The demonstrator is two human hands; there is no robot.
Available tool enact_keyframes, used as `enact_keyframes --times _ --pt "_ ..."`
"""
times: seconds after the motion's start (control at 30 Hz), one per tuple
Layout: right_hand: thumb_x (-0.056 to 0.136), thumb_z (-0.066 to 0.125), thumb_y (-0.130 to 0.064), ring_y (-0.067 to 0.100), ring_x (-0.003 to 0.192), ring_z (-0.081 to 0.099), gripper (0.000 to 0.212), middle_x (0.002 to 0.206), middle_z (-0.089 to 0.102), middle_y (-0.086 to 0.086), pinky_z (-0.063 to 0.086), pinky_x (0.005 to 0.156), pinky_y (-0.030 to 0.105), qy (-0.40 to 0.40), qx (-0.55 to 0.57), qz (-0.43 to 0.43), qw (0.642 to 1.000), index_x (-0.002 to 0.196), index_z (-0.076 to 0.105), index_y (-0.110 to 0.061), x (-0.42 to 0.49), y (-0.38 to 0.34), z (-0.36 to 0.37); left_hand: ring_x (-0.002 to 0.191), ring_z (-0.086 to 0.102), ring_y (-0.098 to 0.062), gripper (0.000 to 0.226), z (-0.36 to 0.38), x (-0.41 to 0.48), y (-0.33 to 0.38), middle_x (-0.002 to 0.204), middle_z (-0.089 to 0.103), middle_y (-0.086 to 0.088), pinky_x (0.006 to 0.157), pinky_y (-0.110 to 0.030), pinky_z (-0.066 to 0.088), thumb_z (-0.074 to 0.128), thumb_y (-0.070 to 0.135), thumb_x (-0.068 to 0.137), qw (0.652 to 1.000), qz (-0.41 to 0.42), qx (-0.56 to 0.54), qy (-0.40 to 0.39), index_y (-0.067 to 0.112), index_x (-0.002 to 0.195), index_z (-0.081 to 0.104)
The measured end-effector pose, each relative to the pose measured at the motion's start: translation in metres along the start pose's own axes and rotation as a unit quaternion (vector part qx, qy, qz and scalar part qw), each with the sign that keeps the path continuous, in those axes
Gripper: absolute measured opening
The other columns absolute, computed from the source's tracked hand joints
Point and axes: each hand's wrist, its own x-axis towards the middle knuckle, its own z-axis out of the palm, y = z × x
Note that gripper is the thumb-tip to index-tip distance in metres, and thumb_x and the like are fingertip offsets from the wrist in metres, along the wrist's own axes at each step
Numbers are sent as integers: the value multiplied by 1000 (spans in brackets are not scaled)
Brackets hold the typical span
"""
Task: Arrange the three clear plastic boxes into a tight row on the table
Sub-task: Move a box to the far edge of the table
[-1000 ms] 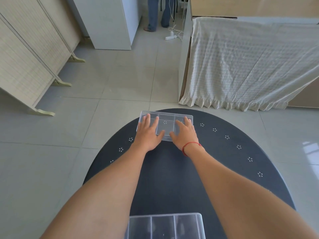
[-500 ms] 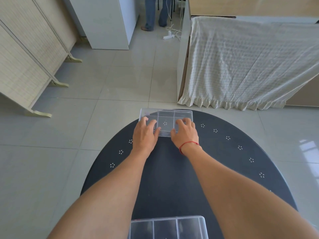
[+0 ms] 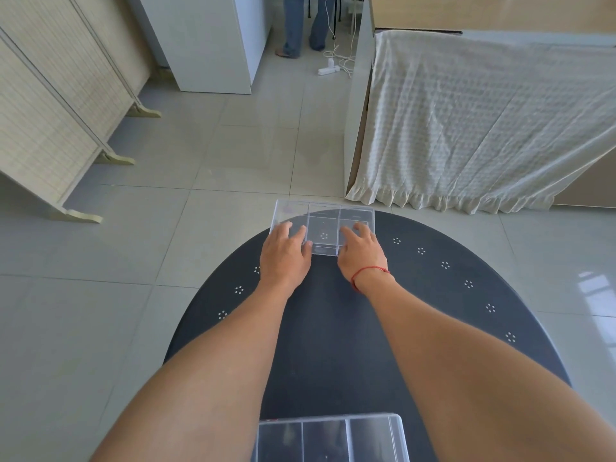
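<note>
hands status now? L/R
Left hand: open, fingers flat on the clear plastic compartment box at the table's far edge.
Right hand: open, resting on the same box.

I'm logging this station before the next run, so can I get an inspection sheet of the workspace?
Surface: dark oval table, dotted marks near its rim.
Job's things: far clear box overhangs the far edge; near clear box at the near edge; third not seen.
Clutter: nothing seen.
Grippers: left hand and right hand flat on the far box.
Cables: white cords and power strip on the floor.
Surroundings: folding screen, draped cloth.
</note>
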Motion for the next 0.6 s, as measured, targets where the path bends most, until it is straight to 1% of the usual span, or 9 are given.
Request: enact_keyframes --times 0.1,0.2,0.3,0.4,0.47,0.53,0.6 --pt "98 39 -12 26 147 23 48 156 28 9 26 120 36 -7 -15 -11 1000 146 37 -16 -2 1 0 135 41 -25 44 -3 -1 0 144 45 -11 104 -37 38 42 34 100 1000 8 20 -14 17 139 51" --pt "99 38 -13 28 151 13 49 159 24 10 20 123 40 -29 -32 -16 999 147 34 -15 -5 2 0 136 39 -24 46 -7 -4 1 146 42 -11 104 -38 38 41 36 100 999 3 28 -36 17 141 48" --pt "98 37 -17 27 152 10 49 162 17 10 20 122 43 -39 -37 -1 999 147 33 -13 -12 0 -4 139 36 -25 48 -14 -11 6 151 37 -13 106 -38 38 42 38 100 999 3 27 -44 17 143 45" --pt "100 36 -22 27 152 8 51 164 10 11 17 123 44 -48 -24 24 998 150 29 -12 -25 0 -13 144 29 -25 50 -24 -21 17 154 33 -13 110 -38 35 41 39 100 999 17 28 -40 14 143 44" --pt "99 36 -23 27 151 12 52 163 14 11 18 122 45 -45 -17 32 998 149 30 -11 -35 1 -23 146 25 -23 50 -31 -27 27 154 33 -12 111 -39 35 40 38 100 999 20 27 -41 13 143 45" --pt "97 39 -22 27 150 17 51 160 23 11 21 121 45 -39 -5 41 998 147 33 -10 -50 7 -35 145 26 -23 47 -39 -38 43 153 36 -11 109 -40 38 38 34 100 999 21 21 -43 12 141 46" --pt "94 42 -21 27 148 20 51 156 30 11 22 120 45 -36 5 53 998 144 38 -10 -61 14 -45 144 27 -25 45 -46 -49 59 153 37 -11 107 -42 37 36 28 101 998 12 10 -54 11 141 47"
